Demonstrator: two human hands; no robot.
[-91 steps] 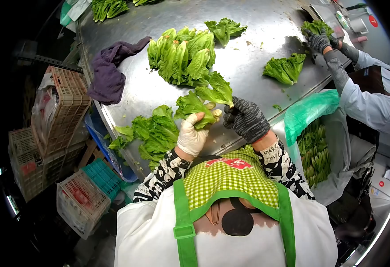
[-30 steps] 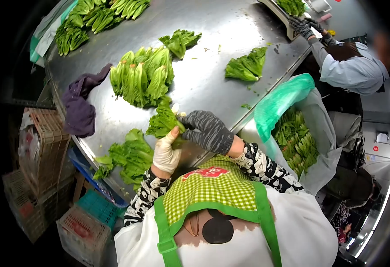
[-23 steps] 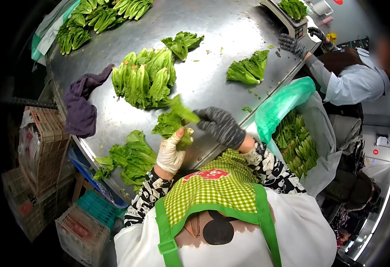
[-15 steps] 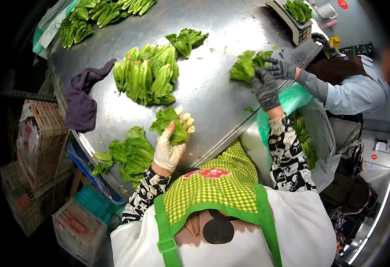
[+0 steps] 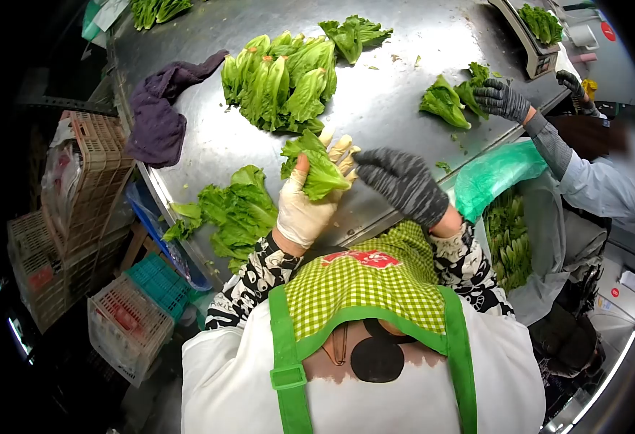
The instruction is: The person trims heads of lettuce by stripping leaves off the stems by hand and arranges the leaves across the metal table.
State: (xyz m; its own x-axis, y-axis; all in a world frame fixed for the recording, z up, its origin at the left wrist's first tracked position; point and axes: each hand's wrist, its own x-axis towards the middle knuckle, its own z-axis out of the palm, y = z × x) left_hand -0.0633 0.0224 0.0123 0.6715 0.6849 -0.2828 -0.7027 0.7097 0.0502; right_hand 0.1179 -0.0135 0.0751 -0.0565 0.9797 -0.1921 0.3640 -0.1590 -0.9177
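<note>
My left hand, in a cream glove, is closed around a small head of lettuce above the table's near edge. Just to its right is my right hand, in a dark grey glove, slightly blurred. Its fingers stretch toward the left fingertips, with nothing visible in them. Loose lettuce leaves lie beside my left wrist. Beyond my hands is a pile of trimmed lettuce heads, with another leafy bunch behind it. Farther right, a lettuce piece lies on the metal table.
A purple cloth lies at the table's left edge. At right, a co-worker's gloved hand touches lettuce near a scale. A lined container of lettuce stands below the right edge. Plastic crates are stacked at left.
My right hand has let go of a lettuce piece, now lying on the table at right, and has come back beside my left hand. My left hand still holds its lettuce. The whole view has shifted.
</note>
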